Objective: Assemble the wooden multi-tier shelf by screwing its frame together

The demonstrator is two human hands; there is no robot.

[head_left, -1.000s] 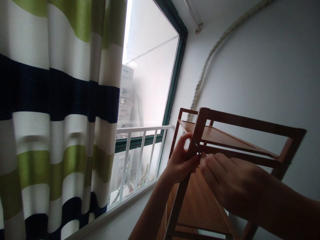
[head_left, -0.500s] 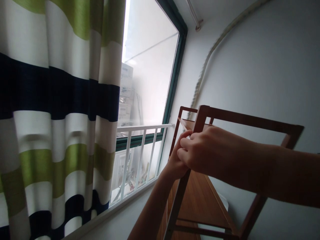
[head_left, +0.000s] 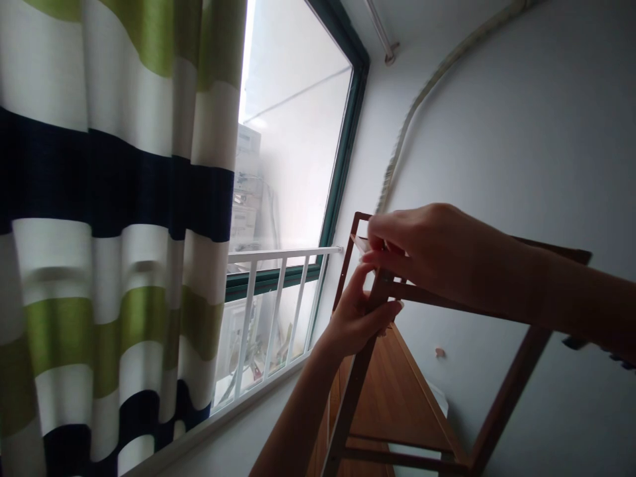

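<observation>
A brown wooden shelf rack (head_left: 397, 391) stands against the wall, seen at a steep tilt. My left hand (head_left: 352, 318) is wrapped round its near upright post (head_left: 360, 371), with the thumb across the front and the fingers behind. Just above, my right hand (head_left: 432, 245) reaches in from the right over the top of that post. Its thumb and fingers are drawn together in a pinch, and whatever lies between them is hidden. The right hand and forearm cover much of the top rail (head_left: 561, 248). A lower crossbar (head_left: 457, 305) shows beneath the wrist.
A striped curtain (head_left: 124, 185) in green, white and navy hangs at left. Behind it are a window with a dark green frame (head_left: 342, 159) and a white railing (head_left: 283, 255). A wrapped pipe (head_left: 412, 112) runs up the wall. A small hook (head_left: 440, 352) sits on the wall.
My right hand has lifted off my left hand to the post's top. My left thumb now lies across the post. The view has shifted slightly.
</observation>
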